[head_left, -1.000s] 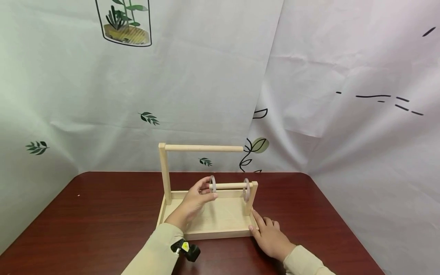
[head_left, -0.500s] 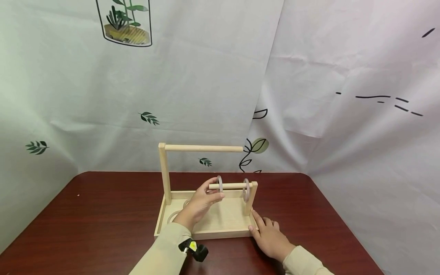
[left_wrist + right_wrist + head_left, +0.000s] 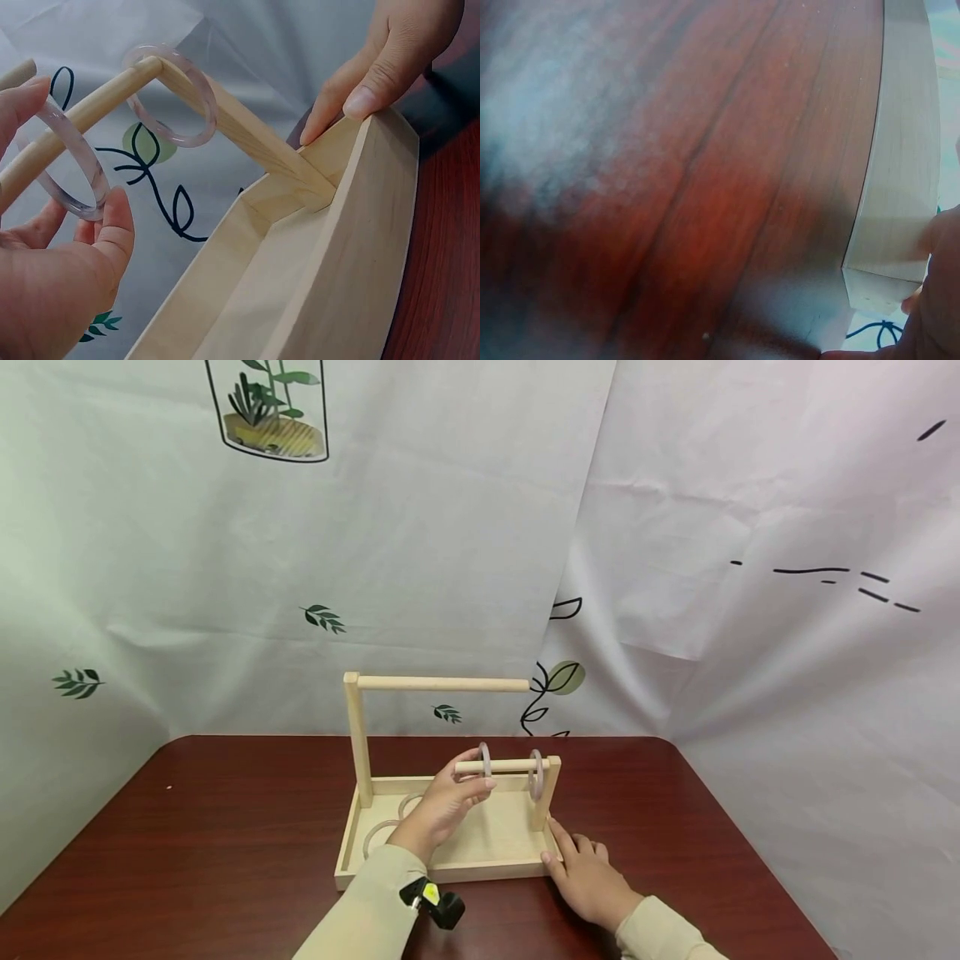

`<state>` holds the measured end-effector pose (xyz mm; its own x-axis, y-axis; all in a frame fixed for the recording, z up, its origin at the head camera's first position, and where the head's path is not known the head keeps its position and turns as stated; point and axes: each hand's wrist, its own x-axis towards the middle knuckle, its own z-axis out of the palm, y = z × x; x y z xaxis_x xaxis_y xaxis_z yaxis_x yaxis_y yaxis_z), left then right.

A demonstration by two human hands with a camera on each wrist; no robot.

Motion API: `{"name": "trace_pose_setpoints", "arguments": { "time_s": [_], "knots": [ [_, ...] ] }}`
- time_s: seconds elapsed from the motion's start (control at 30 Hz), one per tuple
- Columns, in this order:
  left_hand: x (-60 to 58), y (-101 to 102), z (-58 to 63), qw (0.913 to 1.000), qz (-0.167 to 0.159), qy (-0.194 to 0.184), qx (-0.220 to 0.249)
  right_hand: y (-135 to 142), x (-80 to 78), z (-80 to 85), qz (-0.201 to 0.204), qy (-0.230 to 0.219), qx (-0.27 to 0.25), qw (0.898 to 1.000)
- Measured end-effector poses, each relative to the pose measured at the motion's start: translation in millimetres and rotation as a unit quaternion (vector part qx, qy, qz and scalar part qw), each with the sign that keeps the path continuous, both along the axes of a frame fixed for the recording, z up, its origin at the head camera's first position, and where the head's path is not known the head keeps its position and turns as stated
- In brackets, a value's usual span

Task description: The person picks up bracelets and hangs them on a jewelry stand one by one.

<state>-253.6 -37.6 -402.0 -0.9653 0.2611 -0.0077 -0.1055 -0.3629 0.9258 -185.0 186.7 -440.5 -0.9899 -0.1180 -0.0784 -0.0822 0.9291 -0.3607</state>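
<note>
the round translucent ring [image 3: 84, 155] bears mauve streaks, the wooden rack [image 3: 506, 822] is pale blond, the wood-grained surface [image 3: 225, 835] red-brown, the white cloth [image 3: 442, 543] leaf-printed in green.

Cloth-screened work space, kind of room unclear, leaf-printed pale hangings [image 3: 450, 543], reddish wood-grain table [image 3: 225, 835]

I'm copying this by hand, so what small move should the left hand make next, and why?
Probably slide the held ring gently along the lower bar toward the post: the left hand pinches it around the bar, bare bar shows between it and the other ring near the post, and the right hand rests against the tray.
</note>
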Motion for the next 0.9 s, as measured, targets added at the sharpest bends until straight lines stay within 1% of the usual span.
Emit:
{"name": "trace_pose_setpoints", "arguments": {
  "time_s": [0.27,0.8,0.9],
  "knots": [
    [-2.3,7,-4.9,0.9999,-0.006,0.001,0.009,-1,0.9,1.8,-0.001,-0.003,-0.006,1.0],
    [-3.4,14,-9.4,1.0,-0.003,-0.008,0.0,-2,1.6,3.0,-0.003,-0.005,-0.005,1.0],
    [-3.8,14,-10.7,1.0,-0.007,-0.005,-0.002,-2,1.3,2.7,-0.004,-0.005,-0.004,1.0]
  ]
}}
